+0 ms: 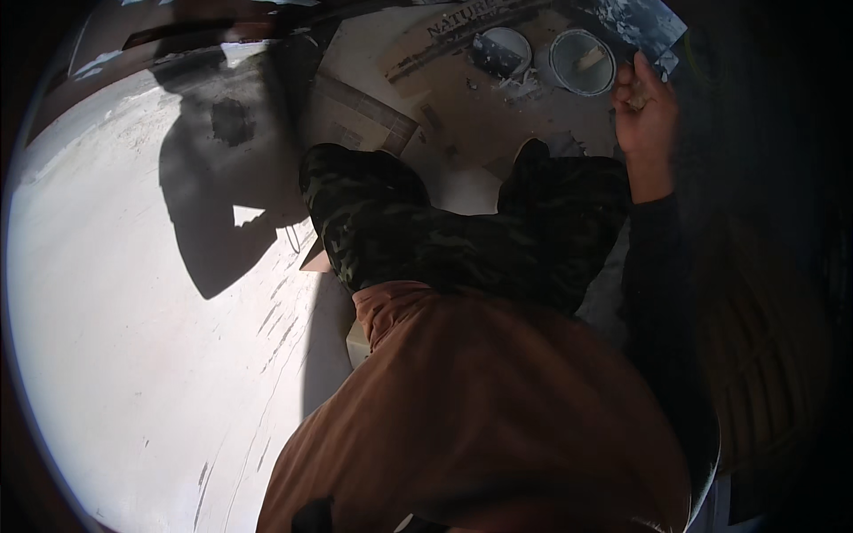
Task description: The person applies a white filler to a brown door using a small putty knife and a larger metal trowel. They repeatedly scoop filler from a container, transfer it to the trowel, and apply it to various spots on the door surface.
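My right hand (pixel 647 124) reaches out at the upper right, just right of a round metal can (pixel 558 78). Its fingers are curled in, and something small and pale shows between them, too little of it to name. Inside that can lies a light-coloured piece, partly in shadow. A second round can (pixel 526 55) sits to its left, with whitish flakes and scraps (pixel 524 89) spilled at its near side. My left hand does not show.
Flattened printed cardboard (pixel 444 67) lies under the cans. A bluish patterned sheet (pixel 633 27) is beyond my right hand. My knees in camouflage trousers (pixel 462 249) are bent close to the cardboard. Bright, cracked pale ground (pixel 133 355) spreads out on the left, with my shadow across it.
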Motion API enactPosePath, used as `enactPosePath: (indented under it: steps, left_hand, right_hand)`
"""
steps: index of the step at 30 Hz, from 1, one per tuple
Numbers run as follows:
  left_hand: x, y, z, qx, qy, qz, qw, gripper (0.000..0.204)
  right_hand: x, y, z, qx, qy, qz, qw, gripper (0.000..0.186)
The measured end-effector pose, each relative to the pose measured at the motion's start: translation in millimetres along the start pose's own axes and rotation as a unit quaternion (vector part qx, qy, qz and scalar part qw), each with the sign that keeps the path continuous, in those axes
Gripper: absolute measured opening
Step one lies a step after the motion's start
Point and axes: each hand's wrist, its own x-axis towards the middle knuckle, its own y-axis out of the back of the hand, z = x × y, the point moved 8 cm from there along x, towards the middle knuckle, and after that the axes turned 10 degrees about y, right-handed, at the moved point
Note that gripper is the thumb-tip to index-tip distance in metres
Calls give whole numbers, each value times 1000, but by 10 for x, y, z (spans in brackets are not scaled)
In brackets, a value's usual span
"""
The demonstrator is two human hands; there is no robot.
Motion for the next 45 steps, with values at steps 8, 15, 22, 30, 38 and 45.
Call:
enactPosePath:
  steps: [8, 15, 22, 30, 38, 45]
  left_hand:
    - [-1294, -590, -1053, 138, 40, 69, 987, 30]
    - [-1987, -1105, -1244, 159, 82, 80, 981, 38]
    - [-1731, -1240, -503, 229, -2, 46, 972, 41]
    - [-3209, -1400, 1131, -207, -297, -119, 925, 55]
    - [-7330, -1128, 1575, -80, -873, -325, 355, 49]
    - [-8547, -1361, 838, -16, -922, -7, 388, 31]
  right_hand:
    - [-1222, -504, -1417, -21, -40, 74, 996, 11]
    - [-1724, -563, -2276, -127, -137, 51, 981, 13]
    - [-1614, -534, -2411, -201, -163, 21, 966, 18]
    - [-1450, -115, -2223, -206, -224, 24, 952, 21]
    - [-1290, 181, -2137, -296, -276, -30, 914, 19]
    - [-881, 213, -2221, -406, -241, -129, 872, 20]
